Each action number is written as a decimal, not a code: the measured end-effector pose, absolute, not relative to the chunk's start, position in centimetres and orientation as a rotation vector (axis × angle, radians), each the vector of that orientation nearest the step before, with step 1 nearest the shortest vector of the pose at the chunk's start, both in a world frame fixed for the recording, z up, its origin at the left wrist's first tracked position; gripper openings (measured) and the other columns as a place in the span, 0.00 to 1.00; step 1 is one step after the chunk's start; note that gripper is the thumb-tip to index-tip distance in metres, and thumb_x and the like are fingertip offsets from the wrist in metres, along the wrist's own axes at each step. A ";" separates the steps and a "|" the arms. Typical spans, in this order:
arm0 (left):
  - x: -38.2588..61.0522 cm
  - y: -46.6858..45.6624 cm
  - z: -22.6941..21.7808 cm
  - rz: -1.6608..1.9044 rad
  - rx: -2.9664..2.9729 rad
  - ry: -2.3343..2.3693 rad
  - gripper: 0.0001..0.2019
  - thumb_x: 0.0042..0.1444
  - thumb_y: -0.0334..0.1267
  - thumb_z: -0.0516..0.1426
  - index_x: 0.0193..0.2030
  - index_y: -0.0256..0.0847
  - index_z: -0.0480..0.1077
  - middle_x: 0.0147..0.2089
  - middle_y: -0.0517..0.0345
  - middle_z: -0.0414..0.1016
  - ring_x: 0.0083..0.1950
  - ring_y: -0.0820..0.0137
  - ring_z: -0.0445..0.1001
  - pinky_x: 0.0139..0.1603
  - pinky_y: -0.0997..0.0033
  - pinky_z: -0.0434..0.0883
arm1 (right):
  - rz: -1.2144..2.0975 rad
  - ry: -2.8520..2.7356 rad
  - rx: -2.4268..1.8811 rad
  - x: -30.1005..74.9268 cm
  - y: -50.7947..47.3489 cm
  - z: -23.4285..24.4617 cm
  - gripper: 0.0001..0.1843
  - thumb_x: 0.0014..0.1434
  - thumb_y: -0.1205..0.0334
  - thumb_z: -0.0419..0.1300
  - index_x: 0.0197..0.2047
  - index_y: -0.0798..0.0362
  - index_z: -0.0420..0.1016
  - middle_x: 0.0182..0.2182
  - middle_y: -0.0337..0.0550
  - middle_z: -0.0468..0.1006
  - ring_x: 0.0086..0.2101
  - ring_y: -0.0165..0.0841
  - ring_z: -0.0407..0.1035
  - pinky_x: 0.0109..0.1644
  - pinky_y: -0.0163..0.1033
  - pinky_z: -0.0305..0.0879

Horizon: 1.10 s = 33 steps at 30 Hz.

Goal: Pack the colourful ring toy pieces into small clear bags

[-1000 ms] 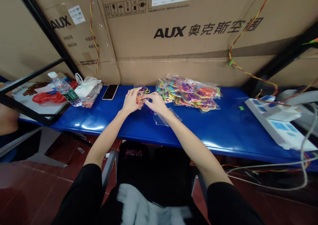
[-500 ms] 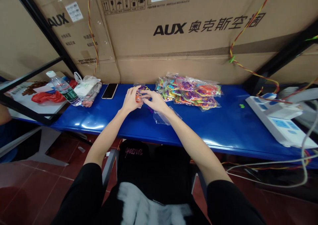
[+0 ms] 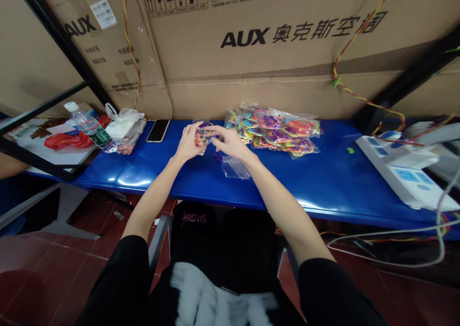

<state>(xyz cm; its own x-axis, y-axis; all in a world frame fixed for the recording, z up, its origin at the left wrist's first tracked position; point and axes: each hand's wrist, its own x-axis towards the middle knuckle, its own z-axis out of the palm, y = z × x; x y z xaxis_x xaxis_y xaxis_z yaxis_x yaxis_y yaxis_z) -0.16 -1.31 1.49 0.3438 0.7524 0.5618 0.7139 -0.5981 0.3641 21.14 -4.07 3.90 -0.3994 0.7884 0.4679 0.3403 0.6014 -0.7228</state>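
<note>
The person's left hand (image 3: 188,142) curves around a cluster of small colourful pieces (image 3: 201,138) on the blue worktop (image 3: 305,180), its fingers bent in a wide arc; whether they grip the pieces or merely surround them, one cannot tell. The right hand (image 3: 230,143) comes over the cluster from the other side, thumb and forefinger a little apart; whether a piece is caught at their tips is too small to make out. The cluster lies between the two hands, orange and yellow showing most. Just beside it is a purple piece (image 3: 217,157), and a clear bag (image 3: 235,168) lies flat below the right hand. Beyond that hand rises a heap of filled clear packets (image 3: 275,132). A phone (image 3: 158,131) lies to the left, near a bottle (image 3: 91,129).
</note>
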 end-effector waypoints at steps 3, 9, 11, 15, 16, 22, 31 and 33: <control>-0.5 -1.2 1.5 1.087 2.499 1.451 0.42 0.52 0.33 0.67 0.72 0.47 0.57 0.60 0.47 0.71 0.62 0.53 0.70 0.67 0.44 0.69 | 0.600 -1.887 -0.917 22.7 -3.5 4.5 0.24 0.61 0.67 0.56 0.58 0.50 0.81 0.47 0.46 0.86 0.38 0.38 0.79 0.48 0.47 0.76; -0.1 -1.5 1.2 1.063 2.524 1.453 0.43 0.49 0.34 0.68 0.71 0.49 0.58 0.62 0.49 0.70 0.63 0.51 0.69 0.67 0.44 0.70 | 0.380 -1.930 -0.907 23.6 -2.8 4.3 0.12 0.61 0.64 0.63 0.43 0.43 0.87 0.49 0.46 0.81 0.55 0.47 0.73 0.64 0.61 0.66; 0.1 -1.6 1.3 1.061 2.535 1.432 0.42 0.49 0.34 0.69 0.71 0.50 0.59 0.63 0.49 0.70 0.64 0.51 0.68 0.67 0.45 0.70 | 0.367 -1.950 -0.921 23.1 -2.6 3.7 0.08 0.60 0.62 0.67 0.41 0.43 0.88 0.54 0.48 0.79 0.60 0.50 0.69 0.68 0.65 0.60; 0.1 -1.8 1.7 1.057 2.573 1.391 0.42 0.50 0.34 0.68 0.71 0.48 0.59 0.63 0.48 0.69 0.64 0.51 0.69 0.69 0.44 0.68 | 0.523 -1.881 -0.969 22.7 -2.0 3.0 0.11 0.64 0.62 0.64 0.45 0.46 0.87 0.49 0.47 0.85 0.54 0.47 0.76 0.65 0.59 0.67; 0.0 -1.8 1.8 1.051 2.584 1.382 0.43 0.49 0.33 0.67 0.71 0.48 0.58 0.64 0.48 0.69 0.64 0.51 0.68 0.69 0.44 0.68 | 0.567 -1.857 -0.975 22.9 -1.8 3.0 0.12 0.65 0.63 0.62 0.46 0.47 0.87 0.47 0.46 0.86 0.51 0.45 0.78 0.63 0.57 0.70; -0.6 -1.7 2.1 1.003 2.582 1.360 0.46 0.47 0.31 0.67 0.73 0.50 0.56 0.65 0.48 0.67 0.66 0.50 0.67 0.69 0.42 0.68 | 0.705 -1.813 -0.905 23.3 -1.6 3.1 0.14 0.64 0.63 0.62 0.50 0.49 0.86 0.46 0.46 0.86 0.45 0.41 0.80 0.54 0.53 0.77; -1.8 -0.6 1.9 1.246 2.304 1.618 0.40 0.53 0.32 0.66 0.72 0.48 0.59 0.60 0.47 0.69 0.63 0.52 0.69 0.69 0.45 0.67 | 0.227 -2.059 -1.079 21.5 -1.6 1.5 0.17 0.70 0.64 0.55 0.53 0.55 0.83 0.50 0.52 0.85 0.53 0.46 0.75 0.60 0.55 0.70; -2.4 -0.1 1.9 1.301 2.201 1.672 0.40 0.52 0.33 0.67 0.71 0.48 0.60 0.58 0.47 0.70 0.61 0.53 0.70 0.68 0.45 0.67 | 0.095 -2.317 -1.086 20.8 -1.7 0.7 0.15 0.70 0.65 0.56 0.48 0.55 0.85 0.56 0.54 0.83 0.61 0.50 0.69 0.64 0.57 0.66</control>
<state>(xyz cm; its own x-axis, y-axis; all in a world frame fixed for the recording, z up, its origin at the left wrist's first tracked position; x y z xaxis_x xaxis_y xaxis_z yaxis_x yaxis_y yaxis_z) -2.38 -0.08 1.86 0.0400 0.8241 0.5650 0.7505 -0.3981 0.5275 20.79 -1.66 0.72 -0.5059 0.7248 0.4677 0.6841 0.6674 -0.2943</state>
